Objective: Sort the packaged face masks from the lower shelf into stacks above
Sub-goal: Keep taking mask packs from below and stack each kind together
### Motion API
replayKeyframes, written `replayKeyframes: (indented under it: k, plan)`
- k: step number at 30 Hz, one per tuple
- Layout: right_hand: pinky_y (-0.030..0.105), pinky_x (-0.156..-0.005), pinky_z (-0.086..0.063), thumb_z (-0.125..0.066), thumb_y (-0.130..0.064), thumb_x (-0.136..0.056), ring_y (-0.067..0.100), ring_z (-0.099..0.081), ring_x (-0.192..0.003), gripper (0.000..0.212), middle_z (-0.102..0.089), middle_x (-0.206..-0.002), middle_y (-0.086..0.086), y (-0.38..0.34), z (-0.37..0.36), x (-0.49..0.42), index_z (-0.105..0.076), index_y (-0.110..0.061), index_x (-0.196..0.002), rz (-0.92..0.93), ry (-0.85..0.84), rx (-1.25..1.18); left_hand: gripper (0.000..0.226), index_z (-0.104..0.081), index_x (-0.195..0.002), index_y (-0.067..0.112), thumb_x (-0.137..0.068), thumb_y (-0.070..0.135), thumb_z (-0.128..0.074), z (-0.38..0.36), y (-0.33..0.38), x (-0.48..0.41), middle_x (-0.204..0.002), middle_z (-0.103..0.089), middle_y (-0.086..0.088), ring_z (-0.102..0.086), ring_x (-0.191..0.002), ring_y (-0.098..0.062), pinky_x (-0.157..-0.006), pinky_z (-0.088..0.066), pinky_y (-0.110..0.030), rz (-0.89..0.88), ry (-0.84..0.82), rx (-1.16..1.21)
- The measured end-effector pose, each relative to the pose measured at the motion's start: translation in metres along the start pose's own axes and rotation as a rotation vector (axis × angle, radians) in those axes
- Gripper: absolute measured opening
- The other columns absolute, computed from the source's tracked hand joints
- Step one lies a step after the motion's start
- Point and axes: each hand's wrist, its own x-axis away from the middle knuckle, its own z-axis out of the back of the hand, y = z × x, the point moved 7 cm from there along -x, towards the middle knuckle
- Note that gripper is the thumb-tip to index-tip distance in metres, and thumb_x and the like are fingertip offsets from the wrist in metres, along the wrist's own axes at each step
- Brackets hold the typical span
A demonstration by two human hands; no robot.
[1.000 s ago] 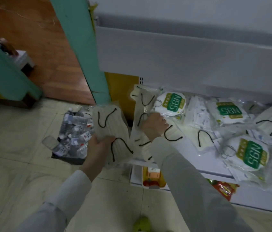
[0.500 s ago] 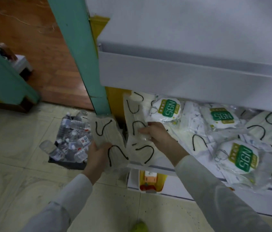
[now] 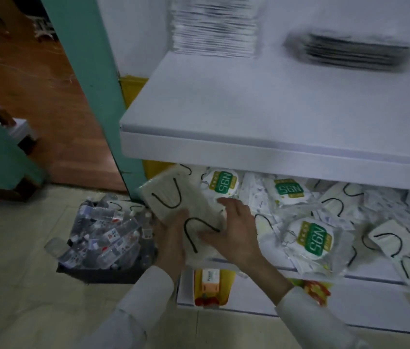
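Left hand [image 3: 171, 238] grips a bundle of cream masks [image 3: 173, 197] from beneath, fingers curled round its lower edge, while the right hand [image 3: 234, 233] lies flat on top, fingers spread and pressing. The bundle sits tilted at the left end of the lower shelf [image 3: 375, 279], just under the lip of the upper shelf [image 3: 262, 114]. The slick wrappers could fan out and slide from the grip as the bundle goes up. It could also catch that lip, dropping packs toward the bin of plastic bottles [image 3: 103, 230] just beside it. Above stand two stacks, a white stack [image 3: 214, 28] and a dark stack [image 3: 350, 52], both blurred. Below lie three green-labelled N95 packs [image 3: 312, 239] and, at a guess, four or five loose cream masks. How many the bundle holds cannot be told.
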Motion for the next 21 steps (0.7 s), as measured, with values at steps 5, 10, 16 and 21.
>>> replayKeyframes:
  k: [5, 10, 16, 21]
  plan:
    - [0.021, -0.071, -0.053, -0.075, -0.003, -0.076, 0.013, -0.068, -0.088, 0.051, -0.07, -0.097, 0.0, 0.04, 0.017, 0.054, -0.054, -0.003, -0.122, -0.494, -0.031, -1.139, 0.025, -0.063, -0.107, 0.02, -0.084, 0.01, -0.066, -0.031, -0.005, 0.057, -0.099, -0.07, -0.001, -0.066, -0.093, -0.022, -0.082, -0.054, -0.04, 0.057, -0.091, 0.174]
    - [0.04, -0.077, -0.056, -0.064, 0.011, -0.078, 0.034, -0.068, -0.094, 0.032, -0.072, -0.1, 0.016, 0.051, 0.065, 0.07, -0.066, 0.0, -0.108, -0.405, 0.026, -1.224, 0.044, -0.065, -0.112, 0.009, -0.069, 0.013, -0.073, -0.055, -0.001, 0.099, -0.113, -0.068, -0.014, -0.064, -0.103, -0.03, -0.095, -0.048, -0.046, 0.111, -0.296, 0.137]
    - [0.03, -0.072, -0.057, -0.067, 0.012, -0.077, 0.024, -0.07, -0.088, 0.031, -0.075, -0.093, 0.005, 0.053, 0.168, 0.082, -0.069, -0.01, -0.099, -0.126, -0.016, -0.946, 0.071, -0.048, -0.131, 0.013, -0.067, 0.004, -0.079, -0.041, 0.058, 0.12, -0.121, -0.061, -0.007, -0.06, -0.107, -0.023, -0.096, -0.046, -0.04, -0.051, -0.39, -0.162]
    - [0.029, -0.073, -0.056, -0.067, 0.012, -0.078, 0.023, -0.071, -0.087, 0.027, -0.075, -0.093, 0.008, 0.026, 0.229, 0.103, -0.073, -0.008, -0.095, 0.127, -0.142, -0.795, 0.074, -0.056, -0.122, 0.002, -0.058, 0.019, -0.088, -0.044, 0.107, 0.168, -0.116, -0.064, -0.017, -0.062, -0.101, -0.027, -0.082, -0.055, -0.029, -0.281, -0.547, -0.492]
